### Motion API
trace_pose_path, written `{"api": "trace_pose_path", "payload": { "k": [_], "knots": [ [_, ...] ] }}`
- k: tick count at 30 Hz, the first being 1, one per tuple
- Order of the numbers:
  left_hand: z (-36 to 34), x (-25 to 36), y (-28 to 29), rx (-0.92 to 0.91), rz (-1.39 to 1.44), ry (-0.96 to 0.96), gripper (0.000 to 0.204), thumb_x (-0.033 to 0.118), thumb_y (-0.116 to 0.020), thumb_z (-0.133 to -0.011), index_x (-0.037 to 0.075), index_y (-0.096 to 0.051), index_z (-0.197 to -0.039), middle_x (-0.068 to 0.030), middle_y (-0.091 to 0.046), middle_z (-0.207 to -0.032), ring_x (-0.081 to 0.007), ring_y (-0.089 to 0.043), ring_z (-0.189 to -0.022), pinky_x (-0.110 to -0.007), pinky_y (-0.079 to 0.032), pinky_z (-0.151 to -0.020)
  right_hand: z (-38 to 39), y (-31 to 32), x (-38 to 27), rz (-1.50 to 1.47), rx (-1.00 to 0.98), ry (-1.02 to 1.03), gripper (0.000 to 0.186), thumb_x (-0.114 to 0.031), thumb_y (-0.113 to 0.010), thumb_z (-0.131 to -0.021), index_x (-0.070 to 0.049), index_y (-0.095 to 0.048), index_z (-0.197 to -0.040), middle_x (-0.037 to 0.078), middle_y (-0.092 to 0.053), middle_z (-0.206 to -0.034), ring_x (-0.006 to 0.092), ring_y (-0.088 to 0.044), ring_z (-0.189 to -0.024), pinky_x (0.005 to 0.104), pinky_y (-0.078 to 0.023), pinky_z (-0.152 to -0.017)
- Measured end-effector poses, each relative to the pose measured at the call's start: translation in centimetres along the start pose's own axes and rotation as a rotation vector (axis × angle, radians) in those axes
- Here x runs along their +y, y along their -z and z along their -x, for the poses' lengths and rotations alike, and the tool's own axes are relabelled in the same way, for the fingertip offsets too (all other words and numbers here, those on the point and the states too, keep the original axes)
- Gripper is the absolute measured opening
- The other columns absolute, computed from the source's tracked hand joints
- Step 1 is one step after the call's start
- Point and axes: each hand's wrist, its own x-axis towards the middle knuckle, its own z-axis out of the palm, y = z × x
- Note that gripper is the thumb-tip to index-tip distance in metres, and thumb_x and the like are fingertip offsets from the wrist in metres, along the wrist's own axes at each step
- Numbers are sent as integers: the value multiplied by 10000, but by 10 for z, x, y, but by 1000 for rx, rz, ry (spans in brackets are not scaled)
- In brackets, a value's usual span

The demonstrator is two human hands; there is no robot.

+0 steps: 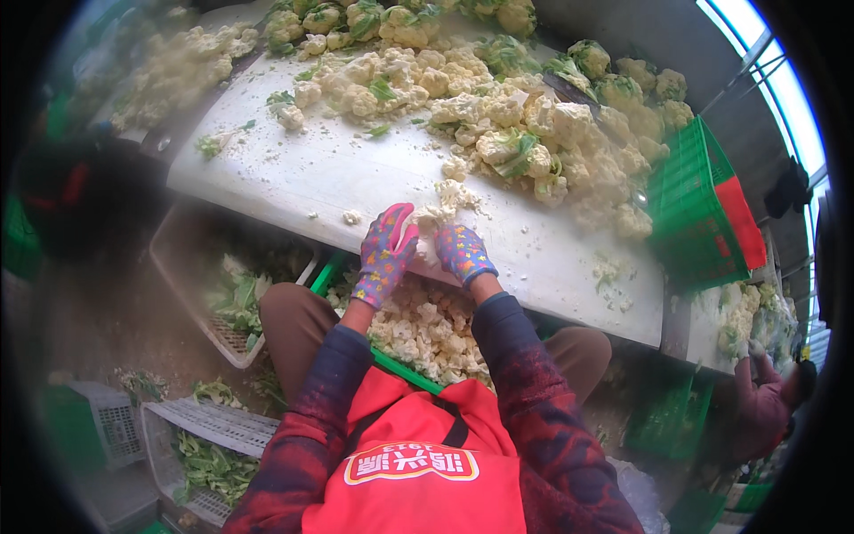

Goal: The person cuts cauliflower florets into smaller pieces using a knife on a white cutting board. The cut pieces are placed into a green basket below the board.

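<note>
At the front edge of a white board (267, 178), both gloved hands are on pale cauliflower pieces (429, 218). My left hand (389, 249), in a flowered glove with pink fingertips, curls its fingers at the left of the pieces. My right hand (458, 254), in a similar flowered glove, is closed against them from the right. Directly below, between my knees, a green crate (396, 365) holds many small florets (427, 329). Beyond my hands lies a heap of cauliflower chunks and leaves (525, 142).
A green crate with red panel (694, 196) stands on the board's right. Pale crates (205, 414) with leaves are at lower left. A co-worker (756, 400) is at the right edge, near another board with cauliflower. More cauliflower (178, 62) lies on a board at upper left.
</note>
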Motion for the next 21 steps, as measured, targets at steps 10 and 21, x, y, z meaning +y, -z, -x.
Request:
{"api": "trace_pose_path", "payload": {
  "k": [10, 21],
  "knots": [
    [12, -10, -10, -293, -126, -53, 265, 318, -661, -924, 123, -741, -1084, -74, -704, -1089, -318, -623, -1091, -450, -495, -970, -1, 63, 59, -35, 246, 43, 225, -279, -571, -989, -144, -750, -976, 127, -728, -855, 346, -701, -849, 503, -522, -734],
    [-23, -11, -34, -98, 29, 139, 385, 207, -667, -945, 91, -653, -1312, -141, -651, -1276, -331, -604, -1205, -431, -486, -1033, -38, 22, 82, 42, 36, 13, 217, -193, -604, -893, -42, -757, -929, 193, -743, -951, 372, -727, -911, 491, -567, -796]
  ]
}}
